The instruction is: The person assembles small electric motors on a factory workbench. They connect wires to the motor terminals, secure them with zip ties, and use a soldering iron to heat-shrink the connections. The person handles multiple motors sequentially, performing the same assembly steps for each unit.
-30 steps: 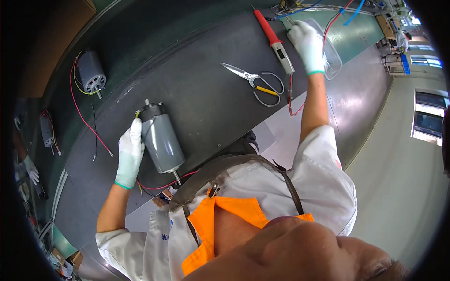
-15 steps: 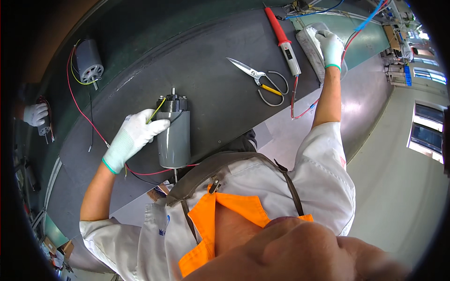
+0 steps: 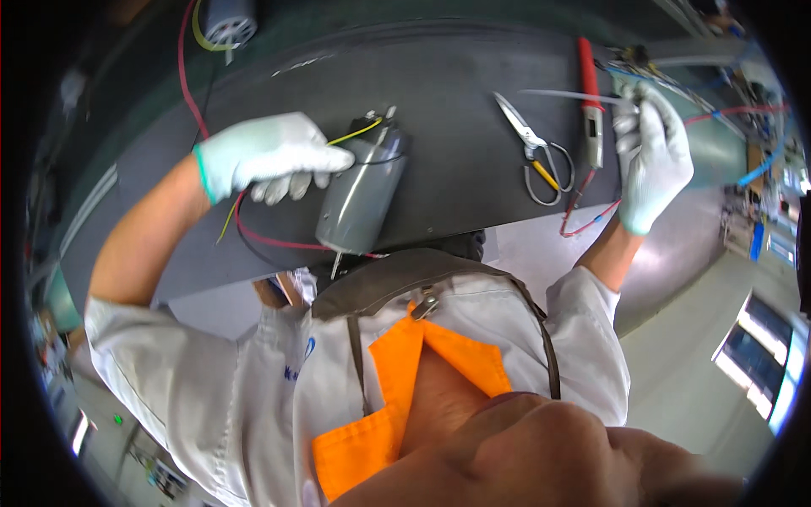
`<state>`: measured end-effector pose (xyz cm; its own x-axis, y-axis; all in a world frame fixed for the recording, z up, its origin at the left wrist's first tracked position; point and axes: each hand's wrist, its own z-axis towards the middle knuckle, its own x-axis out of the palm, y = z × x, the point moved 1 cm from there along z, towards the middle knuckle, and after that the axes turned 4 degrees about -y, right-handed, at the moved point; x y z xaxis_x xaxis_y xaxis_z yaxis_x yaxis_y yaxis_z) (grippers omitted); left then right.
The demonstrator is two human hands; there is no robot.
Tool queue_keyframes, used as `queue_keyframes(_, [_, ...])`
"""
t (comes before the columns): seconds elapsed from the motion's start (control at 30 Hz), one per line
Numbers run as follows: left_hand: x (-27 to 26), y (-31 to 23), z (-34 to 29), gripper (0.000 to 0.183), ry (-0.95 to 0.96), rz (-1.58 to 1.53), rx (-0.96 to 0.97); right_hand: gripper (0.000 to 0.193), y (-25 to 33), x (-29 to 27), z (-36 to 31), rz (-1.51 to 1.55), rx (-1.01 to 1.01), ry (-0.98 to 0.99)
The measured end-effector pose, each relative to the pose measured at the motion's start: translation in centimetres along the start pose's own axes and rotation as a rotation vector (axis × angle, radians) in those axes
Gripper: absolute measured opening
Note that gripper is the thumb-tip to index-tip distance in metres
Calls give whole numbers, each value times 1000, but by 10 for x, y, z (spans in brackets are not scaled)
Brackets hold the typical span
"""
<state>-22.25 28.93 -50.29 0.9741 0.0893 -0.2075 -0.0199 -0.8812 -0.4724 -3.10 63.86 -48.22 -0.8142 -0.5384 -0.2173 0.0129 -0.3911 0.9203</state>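
Note:
A grey cylindrical motor [image 3: 361, 196] lies tilted on the dark table in front of me, its shaft end toward my body. My left hand [image 3: 274, 156], in a white glove, is closed at the motor's side. The yellow-green wire [image 3: 359, 132] and a thin black wire run from the motor to its fingertips. My gloved right hand [image 3: 657, 156] is raised at the right, pinching one end of a thin white strip, seemingly a cable tie [image 3: 566, 95], which points left. Scissors [image 3: 541, 156] with a yellow grip part lie between my hands.
A red-and-grey probe-like tool [image 3: 591, 118] with a red lead [image 3: 583, 226] lies beside my right hand. Another motor [image 3: 230, 25] stands at the far left. Red wire [image 3: 279, 243] trails past the near motor. Cables are bunched at the far right.
My right hand has come away from the grey tray and now holds the white strip. The motor has tilted over to the right, with my left hand still at its wires. The view has shifted.

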Motion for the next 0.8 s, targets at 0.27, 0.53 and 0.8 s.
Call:
queue_keyframes(0.27, [-5,10,-11,46,27,-186,19,20,2,114,-131,632,829,765])
queue_keyframes(0.53, [3,7,-29,73,10,-200,-23,20,1,131,-158,897,921,705])
queue_keyframes(0.8, [38,31,-8,48,-388,-567,133,22,-2,135,-164,810,803,717])
